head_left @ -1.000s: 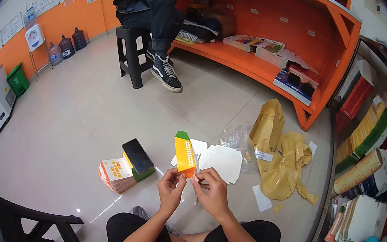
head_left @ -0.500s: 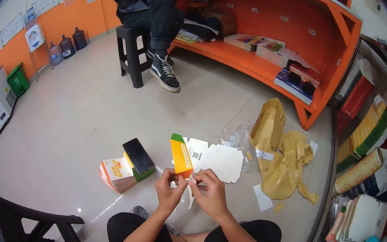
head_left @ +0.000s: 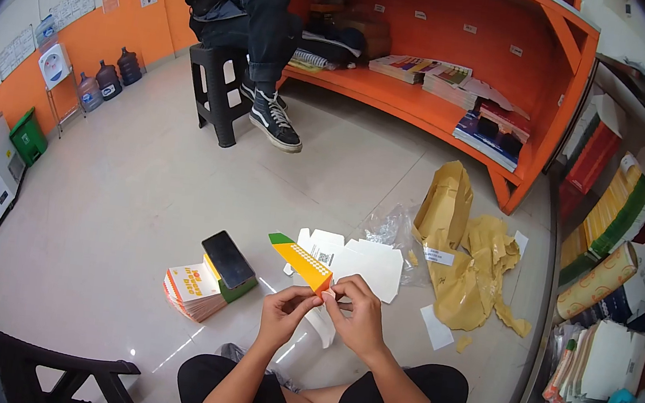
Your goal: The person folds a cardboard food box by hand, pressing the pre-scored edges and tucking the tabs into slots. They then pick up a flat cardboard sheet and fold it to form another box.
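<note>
Between my two hands is a partly folded cardboard box [head_left: 303,264], yellow with a green far end and an orange near end. A white flap hangs below it, between my wrists. My left hand [head_left: 286,315] pinches the near end from the left, thumb and fingers together. On the other side, my right hand [head_left: 358,312] grips the same end with thumb and forefinger. Unfolded white cardboard blanks [head_left: 371,265] lie on the floor just beyond, one bearing a QR code. Left of my hands, a black phone [head_left: 231,259] rests on a stack of printed cards or flat boxes [head_left: 195,290].
Torn brown wrapping paper [head_left: 470,276] and clear plastic [head_left: 391,230] lie to the right on the tiled floor. A person sits on a black stool [head_left: 214,100] ahead. An orange shelf [head_left: 400,94] holds printed stacks. A black stool [head_left: 61,363] stands at lower left.
The box has tipped over to the left and lower, its green end now pointing further left. My right hand has shifted slightly, and the white flap shows wider below.
</note>
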Action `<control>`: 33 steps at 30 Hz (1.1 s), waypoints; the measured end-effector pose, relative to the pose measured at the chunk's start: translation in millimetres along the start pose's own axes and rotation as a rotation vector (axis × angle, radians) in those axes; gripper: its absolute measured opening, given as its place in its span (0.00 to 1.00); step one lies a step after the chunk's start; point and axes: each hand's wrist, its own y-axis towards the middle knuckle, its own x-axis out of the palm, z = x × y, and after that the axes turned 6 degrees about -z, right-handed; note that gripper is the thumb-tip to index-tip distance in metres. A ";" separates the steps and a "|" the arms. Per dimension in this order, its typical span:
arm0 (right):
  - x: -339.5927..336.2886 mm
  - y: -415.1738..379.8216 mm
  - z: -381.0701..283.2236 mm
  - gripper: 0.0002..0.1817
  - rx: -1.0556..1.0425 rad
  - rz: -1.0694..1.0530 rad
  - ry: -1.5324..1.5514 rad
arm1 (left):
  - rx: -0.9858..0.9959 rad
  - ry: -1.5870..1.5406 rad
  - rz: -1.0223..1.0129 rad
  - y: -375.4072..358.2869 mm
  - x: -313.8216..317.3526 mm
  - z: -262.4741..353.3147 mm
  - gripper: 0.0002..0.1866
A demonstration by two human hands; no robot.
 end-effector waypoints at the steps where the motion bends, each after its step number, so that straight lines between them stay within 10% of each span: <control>1: -0.2 0.1 -0.1 0.04 -0.007 -0.003 -0.014 | 0.005 0.015 -0.008 0.2 -1.4 -2.5 0.08; 14: 0.1 -5.7 2.8 0.07 -0.128 -0.036 -0.298 | 0.322 0.516 0.049 5.9 4.8 9.6 0.10; 33: 5.1 -6.7 0.4 0.13 -0.126 -0.076 -0.177 | 0.272 0.419 0.106 2.2 12.2 12.4 0.15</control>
